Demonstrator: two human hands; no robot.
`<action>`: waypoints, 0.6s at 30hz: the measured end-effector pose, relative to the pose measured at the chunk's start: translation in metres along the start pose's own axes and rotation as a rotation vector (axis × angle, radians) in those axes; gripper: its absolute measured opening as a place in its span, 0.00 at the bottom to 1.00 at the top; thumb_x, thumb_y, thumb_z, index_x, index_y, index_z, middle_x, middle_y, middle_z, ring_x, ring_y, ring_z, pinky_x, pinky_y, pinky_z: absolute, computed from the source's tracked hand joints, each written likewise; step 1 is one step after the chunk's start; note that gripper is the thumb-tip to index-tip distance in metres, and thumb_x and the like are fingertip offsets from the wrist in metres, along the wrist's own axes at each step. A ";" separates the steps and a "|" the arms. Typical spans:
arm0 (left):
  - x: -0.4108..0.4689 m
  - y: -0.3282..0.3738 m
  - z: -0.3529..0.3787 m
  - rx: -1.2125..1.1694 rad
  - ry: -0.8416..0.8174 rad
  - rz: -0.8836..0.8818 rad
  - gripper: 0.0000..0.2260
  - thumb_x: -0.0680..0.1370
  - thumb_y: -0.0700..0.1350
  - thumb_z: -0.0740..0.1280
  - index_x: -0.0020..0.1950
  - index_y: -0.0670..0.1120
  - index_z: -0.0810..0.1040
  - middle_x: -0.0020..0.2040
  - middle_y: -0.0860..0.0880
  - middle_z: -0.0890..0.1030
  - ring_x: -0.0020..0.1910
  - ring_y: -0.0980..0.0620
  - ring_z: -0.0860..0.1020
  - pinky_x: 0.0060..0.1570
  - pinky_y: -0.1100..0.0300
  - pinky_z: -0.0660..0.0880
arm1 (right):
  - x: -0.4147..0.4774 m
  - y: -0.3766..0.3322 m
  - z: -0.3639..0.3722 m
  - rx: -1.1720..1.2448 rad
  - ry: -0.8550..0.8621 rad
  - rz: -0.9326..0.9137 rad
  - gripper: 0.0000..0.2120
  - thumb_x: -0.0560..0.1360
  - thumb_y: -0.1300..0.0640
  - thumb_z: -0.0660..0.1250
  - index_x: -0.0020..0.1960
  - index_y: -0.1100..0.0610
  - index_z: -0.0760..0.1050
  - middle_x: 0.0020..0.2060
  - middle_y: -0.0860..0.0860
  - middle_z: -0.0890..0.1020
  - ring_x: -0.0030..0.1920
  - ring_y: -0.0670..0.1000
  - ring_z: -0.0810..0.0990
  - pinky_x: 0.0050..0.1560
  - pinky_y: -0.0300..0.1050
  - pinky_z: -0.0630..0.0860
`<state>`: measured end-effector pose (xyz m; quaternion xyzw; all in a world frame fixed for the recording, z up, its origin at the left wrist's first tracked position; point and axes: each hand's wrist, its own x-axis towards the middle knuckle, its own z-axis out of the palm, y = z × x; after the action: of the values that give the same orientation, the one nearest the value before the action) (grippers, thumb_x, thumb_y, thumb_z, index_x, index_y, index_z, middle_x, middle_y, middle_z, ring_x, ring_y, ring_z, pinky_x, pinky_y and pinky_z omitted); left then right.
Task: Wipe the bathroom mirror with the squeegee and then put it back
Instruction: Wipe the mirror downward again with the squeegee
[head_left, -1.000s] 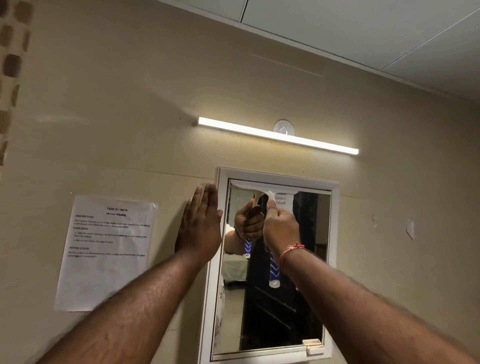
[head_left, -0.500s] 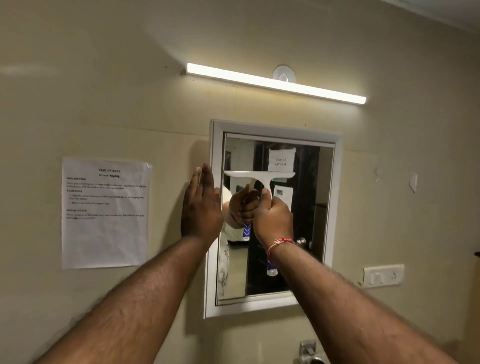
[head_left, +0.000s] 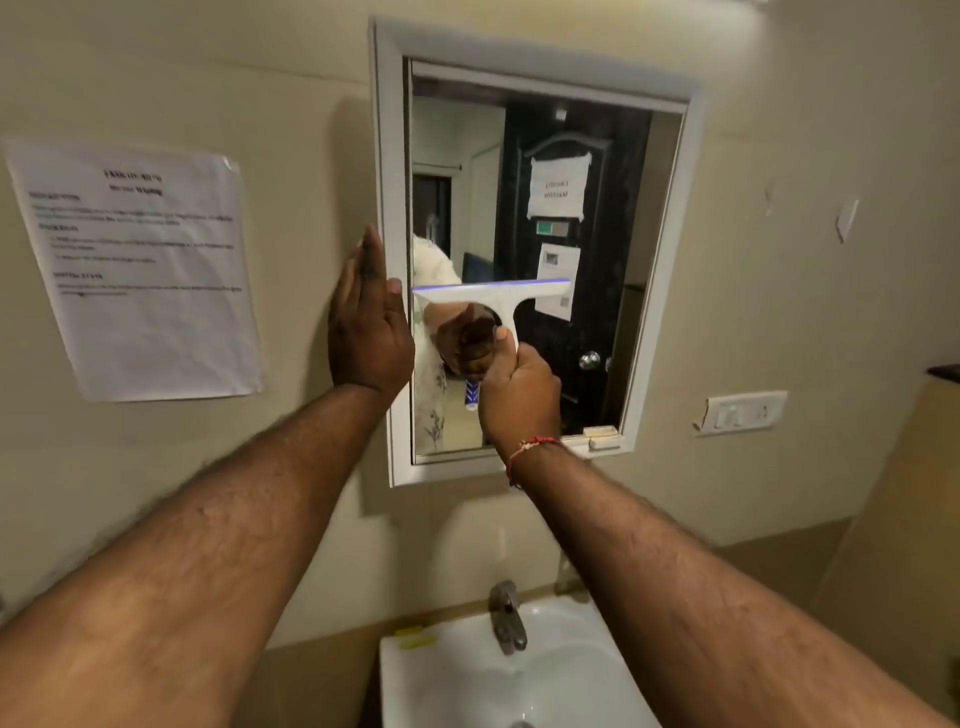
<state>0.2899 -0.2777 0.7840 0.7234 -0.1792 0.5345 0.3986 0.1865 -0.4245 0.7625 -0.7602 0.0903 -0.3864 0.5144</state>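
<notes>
One fist — the right hand (head_left: 519, 395) — is wrapped tight round the handle of the white plastic squeegee (head_left: 493, 301), whose blade lies level against the glass of the white-framed bathroom mirror (head_left: 644, 291), about mid-height. The left hand (head_left: 369, 332) — flat, fingers straight, holding nothing — presses the frame's left edge.

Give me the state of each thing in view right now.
squeegee: blade level against the mirror glass, about mid-height
right hand: closed on the squeegee handle
left hand: open, flat against the mirror frame's left edge
mirror: mounted, frame shut
tap: no water running
</notes>
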 end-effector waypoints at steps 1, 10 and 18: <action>-0.005 -0.002 0.001 -0.006 0.009 0.000 0.26 0.93 0.50 0.54 0.92 0.46 0.60 0.89 0.42 0.68 0.87 0.41 0.68 0.85 0.45 0.70 | -0.004 0.006 0.001 -0.009 0.007 -0.003 0.26 0.87 0.34 0.55 0.51 0.52 0.82 0.43 0.51 0.87 0.46 0.54 0.86 0.52 0.60 0.86; -0.056 -0.020 0.007 -0.023 0.015 -0.021 0.26 0.93 0.49 0.54 0.90 0.41 0.63 0.87 0.40 0.71 0.86 0.39 0.70 0.83 0.72 0.57 | -0.039 0.060 0.017 0.003 -0.007 0.025 0.26 0.87 0.35 0.54 0.54 0.52 0.83 0.45 0.51 0.87 0.48 0.54 0.86 0.50 0.54 0.85; -0.083 -0.032 0.010 -0.005 0.014 -0.010 0.25 0.93 0.45 0.56 0.89 0.38 0.65 0.86 0.39 0.72 0.84 0.40 0.73 0.82 0.74 0.56 | -0.075 0.112 0.023 -0.056 -0.033 0.052 0.28 0.87 0.36 0.52 0.55 0.52 0.84 0.44 0.54 0.87 0.47 0.59 0.84 0.45 0.52 0.79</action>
<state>0.2881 -0.2795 0.6950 0.7196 -0.1742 0.5371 0.4042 0.1799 -0.4188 0.6265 -0.7780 0.1123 -0.3575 0.5043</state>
